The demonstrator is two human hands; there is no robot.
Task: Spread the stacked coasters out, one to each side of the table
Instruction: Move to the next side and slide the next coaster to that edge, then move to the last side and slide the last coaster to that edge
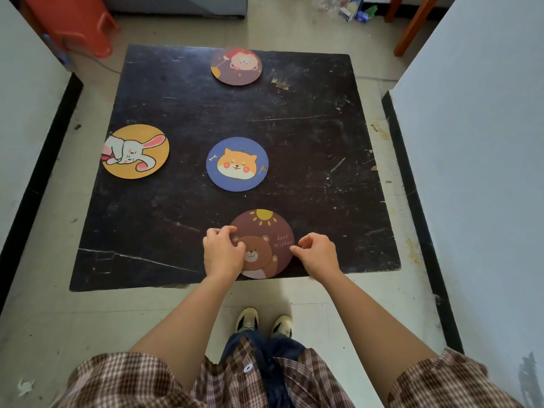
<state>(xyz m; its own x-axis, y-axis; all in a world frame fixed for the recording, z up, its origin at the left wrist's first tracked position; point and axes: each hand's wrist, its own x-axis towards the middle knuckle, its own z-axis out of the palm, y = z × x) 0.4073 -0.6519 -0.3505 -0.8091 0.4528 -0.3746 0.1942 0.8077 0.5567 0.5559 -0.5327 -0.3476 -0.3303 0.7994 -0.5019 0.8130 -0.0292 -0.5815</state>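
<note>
A brown bear coaster (266, 231) lies at the near edge of the dark table (309, 142). My left hand (222, 253) rests on its left part, fingers curled onto the coaster. At the coaster's right rim, my right hand (318, 253) pinches the edge with its fingertips. In the table's middle sits a blue dog coaster (237, 164). A yellow rabbit coaster (135, 151) lies at the left edge, slightly overhanging it. A purple coaster (236, 66) with a small animal lies at the far edge.
White walls with black skirting close in on both sides. A red plastic stool (76, 25) stands at the far left and wooden chair legs (412, 25) at the far right. My shoes (265, 322) are on the tiled floor below the table.
</note>
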